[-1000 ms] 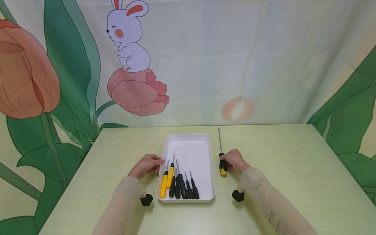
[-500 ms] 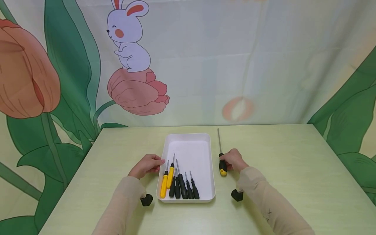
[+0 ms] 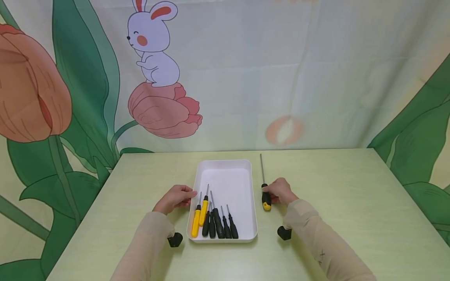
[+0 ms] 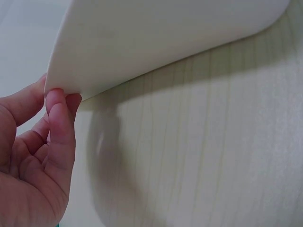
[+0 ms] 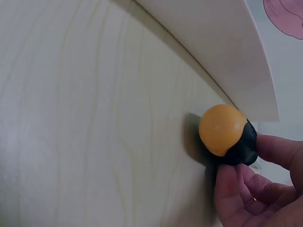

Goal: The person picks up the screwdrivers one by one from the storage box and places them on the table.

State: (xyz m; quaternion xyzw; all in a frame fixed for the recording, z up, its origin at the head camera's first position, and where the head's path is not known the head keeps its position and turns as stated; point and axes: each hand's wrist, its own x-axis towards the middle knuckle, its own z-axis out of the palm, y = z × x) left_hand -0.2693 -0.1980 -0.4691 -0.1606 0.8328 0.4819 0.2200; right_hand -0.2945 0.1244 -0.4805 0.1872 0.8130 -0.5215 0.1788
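A white tray lies on the table with several screwdrivers in its near left part. Two of them have yellow handles; the others have black handles. My left hand pinches the tray's left rim between thumb and fingers, as the left wrist view also shows. Just right of the tray, my right hand grips a screwdriver by its black and yellow handle. Its long shaft points away toward the back edge. In the right wrist view the handle's yellow end faces the camera, close to the tray wall.
The pale wooden table stretches out on both sides of the tray. Behind it hangs a curtain printed with a rabbit and tulips. A black knob-like piece sits under each wrist.
The right hand and its screwdriver have shifted very slightly left. The left hand, the tray and the screwdrivers inside stay where they were.
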